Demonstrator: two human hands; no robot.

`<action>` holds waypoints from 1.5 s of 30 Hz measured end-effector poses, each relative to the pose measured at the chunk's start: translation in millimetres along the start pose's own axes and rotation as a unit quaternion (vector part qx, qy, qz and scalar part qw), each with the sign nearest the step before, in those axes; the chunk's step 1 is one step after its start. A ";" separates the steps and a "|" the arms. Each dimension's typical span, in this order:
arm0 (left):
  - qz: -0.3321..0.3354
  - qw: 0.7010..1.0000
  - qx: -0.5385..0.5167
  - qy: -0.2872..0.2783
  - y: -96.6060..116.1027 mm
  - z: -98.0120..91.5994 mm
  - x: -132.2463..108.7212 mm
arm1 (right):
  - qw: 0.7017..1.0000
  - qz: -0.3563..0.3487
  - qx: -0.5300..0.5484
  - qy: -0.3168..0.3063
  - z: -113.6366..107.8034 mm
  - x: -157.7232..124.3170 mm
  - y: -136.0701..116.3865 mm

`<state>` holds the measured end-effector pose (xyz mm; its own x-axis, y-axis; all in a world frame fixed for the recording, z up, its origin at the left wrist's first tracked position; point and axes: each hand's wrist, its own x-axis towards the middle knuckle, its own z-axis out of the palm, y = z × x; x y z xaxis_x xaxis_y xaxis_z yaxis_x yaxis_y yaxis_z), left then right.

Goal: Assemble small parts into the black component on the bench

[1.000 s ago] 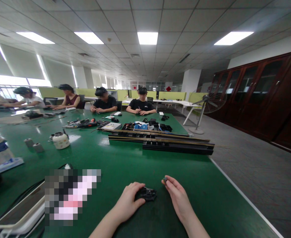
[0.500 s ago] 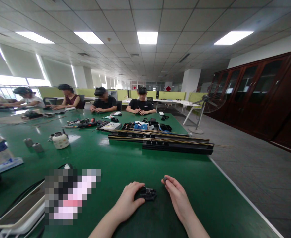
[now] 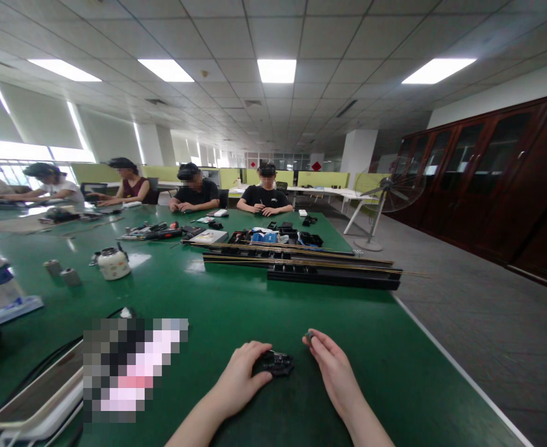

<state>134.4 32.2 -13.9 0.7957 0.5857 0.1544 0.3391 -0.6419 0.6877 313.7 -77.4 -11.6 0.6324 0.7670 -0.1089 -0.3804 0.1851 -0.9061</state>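
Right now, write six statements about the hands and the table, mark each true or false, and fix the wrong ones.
1. The left hand has thumb and fingers around one end of a small black irregular part. True.
2. The right hand pinches a tiny grey piece. True.
3. The two hands touch. False: a gap separates them.
4. On the glossy green table, a rounded white container stands left of some long black bars. True.
5. The bars lie nearer the camera than the hands. False: they lie beyond both.
6. The container lies on its side. False: it stands upright.
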 end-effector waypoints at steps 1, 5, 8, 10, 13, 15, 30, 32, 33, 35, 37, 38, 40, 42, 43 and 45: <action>0.001 1.000 0.001 0.000 -0.2 0.1 0.0 | 1.000 -0.001 -0.004 0.000 -0.2 0.3 0.4; 0.002 1.000 0.004 -0.001 -1.0 0.8 -0.3 | 1.000 -0.008 -0.013 0.003 -1.3 1.9 2.0; 0.003 1.000 0.008 -0.002 -1.1 1.0 -1.0 | 1.000 -0.007 -0.015 0.003 -1.5 2.2 2.2; 0.005 1.000 0.010 -0.002 -1.0 0.9 -1.5 | 1.000 -0.009 -0.019 0.001 -1.0 1.5 1.4; 0.008 1.000 0.010 0.002 -1.4 0.9 -1.5 | 1.000 -0.010 -0.023 0.001 0.5 -0.2 -0.7; 0.010 1.000 0.007 0.002 -2.0 1.2 -1.2 | 1.000 -0.008 -0.023 0.003 1.4 -0.9 -1.8; 0.004 1.000 0.002 0.000 2.0 -0.5 -1.2 | 0.999 -0.023 -0.029 -0.005 -2.0 2.3 3.6; 0.008 1.000 0.005 0.001 0.9 0.1 -1.2 | 0.999 -0.026 -0.034 -0.002 -1.9 2.2 4.0; 0.009 1.000 0.007 0.002 0.3 0.4 -1.2 | 0.999 -0.027 -0.036 -0.001 -1.9 2.0 4.3; 0.010 1.000 0.010 0.003 -0.7 0.9 -1.3 | 0.999 -0.030 -0.042 0.001 -1.6 1.3 4.7; 0.010 1.000 0.009 0.004 -1.6 1.2 -1.4 | 0.998 -0.034 -0.051 0.002 -0.6 0.2 4.5; 0.010 1.000 0.008 0.004 -1.9 1.4 -1.4 | 0.998 -0.037 -0.057 0.003 0.3 -0.4 4.0; 0.009 1.000 0.007 0.004 -2.3 1.5 -1.2 | 0.996 -0.046 -0.072 0.005 2.8 -2.0 2.4; 0.007 1.000 0.009 0.003 -2.3 1.5 -1.0 | 0.995 -0.051 -0.085 0.003 6.1 -3.5 0.5; 0.006 1.000 0.010 0.002 -2.1 1.4 -0.9 | 0.995 -0.051 -0.089 0.002 7.7 -4.2 -0.1; 0.003 1.000 0.011 0.001 -1.4 1.1 -0.8 | 0.994 -0.052 -0.098 -0.004 10.0 -5.1 -0.4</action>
<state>133.9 32.0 -15.7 0.7962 0.5834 0.1602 0.3452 -0.6555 0.6717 303.9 -75.2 -6.6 0.6556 0.7550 -0.0077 -0.1745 0.1416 -0.9744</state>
